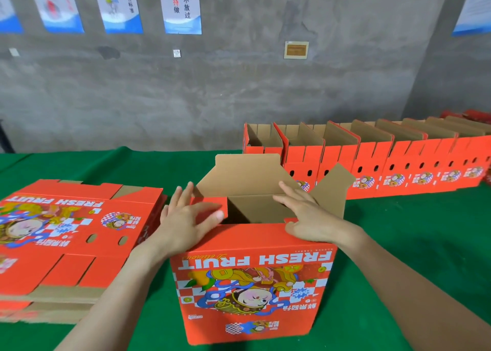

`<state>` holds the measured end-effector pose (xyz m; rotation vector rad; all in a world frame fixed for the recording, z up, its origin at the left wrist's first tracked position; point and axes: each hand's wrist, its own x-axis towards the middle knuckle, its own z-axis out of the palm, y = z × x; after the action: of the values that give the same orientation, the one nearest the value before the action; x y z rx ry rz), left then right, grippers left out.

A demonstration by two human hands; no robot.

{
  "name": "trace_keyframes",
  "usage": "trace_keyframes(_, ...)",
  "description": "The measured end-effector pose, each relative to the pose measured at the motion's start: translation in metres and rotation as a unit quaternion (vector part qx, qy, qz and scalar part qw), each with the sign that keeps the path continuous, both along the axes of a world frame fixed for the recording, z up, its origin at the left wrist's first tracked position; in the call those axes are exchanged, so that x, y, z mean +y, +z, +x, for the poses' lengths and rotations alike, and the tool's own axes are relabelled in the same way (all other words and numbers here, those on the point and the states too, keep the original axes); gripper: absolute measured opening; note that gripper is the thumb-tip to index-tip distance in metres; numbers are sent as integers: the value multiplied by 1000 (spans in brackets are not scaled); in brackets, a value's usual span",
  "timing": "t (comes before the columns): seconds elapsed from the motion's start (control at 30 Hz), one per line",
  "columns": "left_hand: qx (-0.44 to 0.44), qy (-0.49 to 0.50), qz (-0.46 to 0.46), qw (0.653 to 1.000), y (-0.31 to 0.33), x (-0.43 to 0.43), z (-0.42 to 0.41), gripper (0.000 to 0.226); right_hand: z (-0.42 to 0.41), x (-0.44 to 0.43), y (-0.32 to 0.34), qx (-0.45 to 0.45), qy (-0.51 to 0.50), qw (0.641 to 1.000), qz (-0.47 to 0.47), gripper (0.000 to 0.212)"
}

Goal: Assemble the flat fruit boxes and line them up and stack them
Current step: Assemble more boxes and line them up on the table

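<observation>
The box (252,284) stands low centre on the green cloth (411,244), print upside down, top flaps not yet closed. The left hand (183,217) presses flat-fingered on the red side flap (210,207), and the right hand (308,217), fingers spread and gripping nothing, rests on the near rim by the raised right flap (332,191). If the far flap (244,175) drops before both side flaps go under, the end may not lock; an uneven push could skid the box toward the flat stack (66,231) at left or the row (385,164) at upper right.
</observation>
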<state>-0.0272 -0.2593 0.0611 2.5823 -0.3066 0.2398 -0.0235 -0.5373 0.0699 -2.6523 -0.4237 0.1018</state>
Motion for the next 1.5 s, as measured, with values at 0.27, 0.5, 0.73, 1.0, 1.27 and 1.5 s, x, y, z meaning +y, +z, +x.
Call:
trace_keyframes(0.27, 38, -25, 27, 999, 11, -5, 30, 66, -16, 0, -5, -266, -58, 959, -75, 78)
trace_keyframes(0.5, 33, -37, 39, 998, 7, 0, 40, 85, -19, -21, -4, -315, -204, 864, 336, 79)
trace_keyframes(0.73, 27, -35, 34, 998, 5, -6, 40, 80, -28, -21, -5, -242, -43, 944, 220, 55)
trace_keyframes(1.0, 10, -47, 21, 999, 3, -10, 38, 78, -24, -22, -13, -155, 9, 986, 53, 39)
trace_keyframes(1.27, -67, -82, -84, 991, 6, -9, 29, 91, -24, -17, -15, -232, -22, 963, 138, 16)
trace_keyframes(1.5, -75, -18, -179, 981, 13, -12, 21, 39, -29, -21, -18, -279, -26, 951, 128, 10)
